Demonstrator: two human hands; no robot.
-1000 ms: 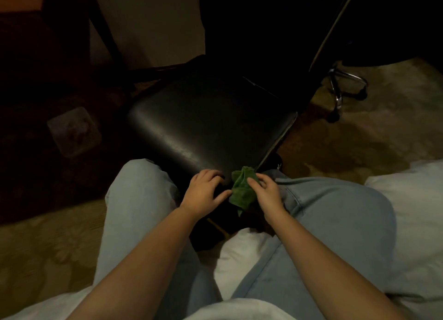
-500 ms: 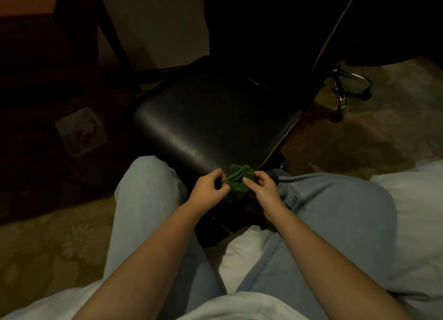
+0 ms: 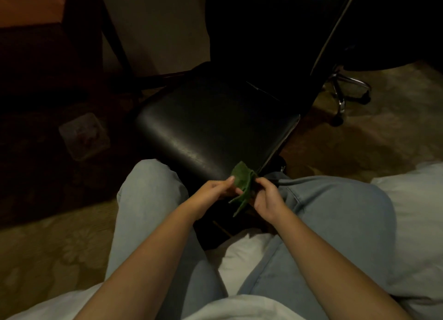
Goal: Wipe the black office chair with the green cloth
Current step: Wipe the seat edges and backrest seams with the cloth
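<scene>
green cloth (image 3: pixel 242 181) pinched by left hand (image 3: pixel 211 191), right hand (image 3: pixel 267 197)

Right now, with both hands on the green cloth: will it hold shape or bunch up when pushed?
Probably floppy: the cloth sits crumpled between left hand and right hand, a corner drooping. Likely light: a pinch holds it. May bunch on the glossy seat.

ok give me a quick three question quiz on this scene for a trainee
1. True or false: the green cloth lies flat on the seat of the black office chair.
2. The cloth is gripped by: A) neither hand B) one hand C) both hands
3. What sits on the floor left of the chair?
Key: 1 false, hands hold it; 2 C, left hand and right hand pinch it; 3 a clear container.
</scene>
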